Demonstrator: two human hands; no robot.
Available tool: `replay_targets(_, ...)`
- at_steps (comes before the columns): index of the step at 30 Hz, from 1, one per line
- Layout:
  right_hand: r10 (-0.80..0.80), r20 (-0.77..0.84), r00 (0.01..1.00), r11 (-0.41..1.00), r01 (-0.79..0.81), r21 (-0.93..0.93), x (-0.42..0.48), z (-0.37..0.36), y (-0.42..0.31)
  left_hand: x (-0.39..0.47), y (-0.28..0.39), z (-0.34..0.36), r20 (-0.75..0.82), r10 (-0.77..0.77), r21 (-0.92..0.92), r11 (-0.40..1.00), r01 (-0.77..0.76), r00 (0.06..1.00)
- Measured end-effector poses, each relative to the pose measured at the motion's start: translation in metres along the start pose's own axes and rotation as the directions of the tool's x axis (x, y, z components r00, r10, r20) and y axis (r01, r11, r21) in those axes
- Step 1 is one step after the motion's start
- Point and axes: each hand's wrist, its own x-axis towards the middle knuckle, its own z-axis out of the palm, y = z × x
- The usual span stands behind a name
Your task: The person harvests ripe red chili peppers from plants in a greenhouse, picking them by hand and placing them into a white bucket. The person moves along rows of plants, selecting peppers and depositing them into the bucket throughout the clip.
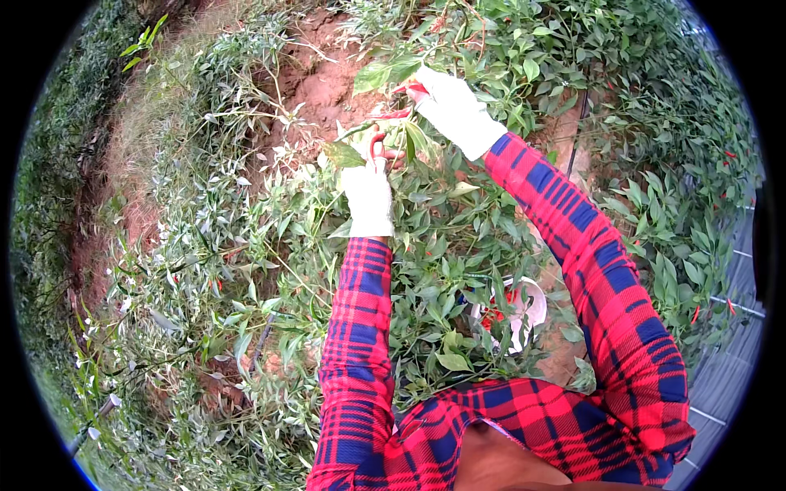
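Observation:
My left hand point(369, 191), in a white work glove with the fingertips bare or uncovered, is among the leaves of a chili pepper plant. A curved red chili pepper point(376, 145) lies in its fingers. Up and to the right, my right hand point(455, 112), also white-gloved, pinches a red chili pepper point(410, 88) beside a broad green leaf point(385, 75). Between the hands a second red chili point(392, 115) hangs near a green chili point(356, 131). Leaves partly cover the fingers of both hands.
A white bucket point(535, 305) holding red chilies point(493, 316) stands low among the foliage, partly covered by leaves. Dense pepper plants point(645, 123) grow at right. Bare reddish soil point(325, 80) shows ahead. Dark sheeting point(731, 368) runs along the right rim; a thin dark hose point(577, 135) crosses soil.

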Motion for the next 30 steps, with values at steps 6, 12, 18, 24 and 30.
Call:
replay_targets(6,0.027,0.003,1.000,1.000,-0.027,0.008,-0.007,-0.011,-0.014,0.000,0.011,0.011,0.130,0.060,-0.238,0.971,-0.027,0.990)
replay_targets(12,-0.059,-0.120,0.991,0.974,0.084,0.209,-0.021,-0.072,-0.061,0.019,0.015,0.017,0.255,0.130,-0.156,0.984,-0.092,0.958)
replay_targets(18,-0.070,0.185,0.980,0.953,0.011,0.302,-0.023,-0.086,-0.058,0.009,0.058,0.040,0.287,0.177,-0.011,0.983,-0.182,0.941)
replay_targets(24,0.223,-0.018,0.975,0.868,-0.191,0.458,-0.026,-0.060,-0.053,0.018,0.044,0.043,0.324,0.191,0.063,0.973,-0.222,0.927)
replay_targets(30,-0.414,-0.215,0.885,0.905,0.374,-0.203,-0.033,-0.063,-0.075,0.011,0.024,0.041,0.089,0.199,-0.002,0.980,-0.200,0.976)
